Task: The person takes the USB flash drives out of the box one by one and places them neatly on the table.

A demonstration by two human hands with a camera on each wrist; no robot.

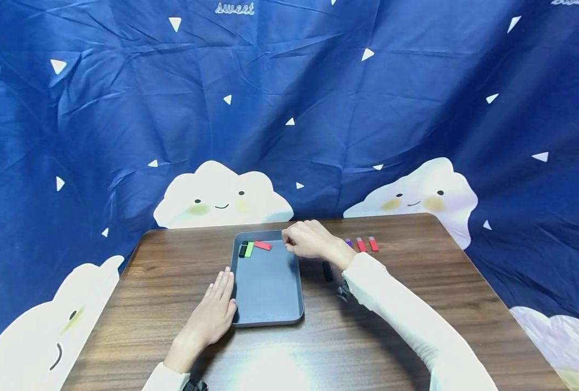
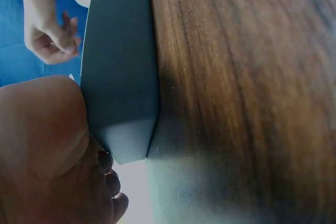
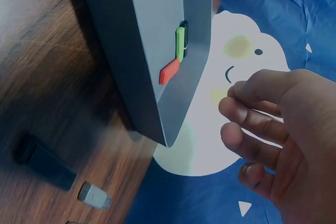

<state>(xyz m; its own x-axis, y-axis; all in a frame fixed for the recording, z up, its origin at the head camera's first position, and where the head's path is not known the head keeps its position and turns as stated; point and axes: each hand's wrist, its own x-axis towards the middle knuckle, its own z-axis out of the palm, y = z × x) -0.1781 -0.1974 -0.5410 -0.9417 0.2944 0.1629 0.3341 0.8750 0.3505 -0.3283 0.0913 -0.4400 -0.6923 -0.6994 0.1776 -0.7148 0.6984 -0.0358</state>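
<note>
Tray (image 1: pixel 268 288), grey and shallow, is flanked by both hands on the wooden table (image 1: pixel 416 326). Its left edge is touched by the left hand (image 1: pixel 215 310), fingers straight and flat. Over its far right corner the right hand (image 1: pixel 305 239) is held, fingers loosely curled, nothing gripped. Just left of that hand, red (image 1: pixel 263 245), green (image 1: pixel 249 249) and black sticks (image 1: pixel 243 250) are seen inside the tray.

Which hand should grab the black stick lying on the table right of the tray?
Right hand, likely: it hovers empty beside the black stick. Left hand rests flat against the tray's far side.
</note>
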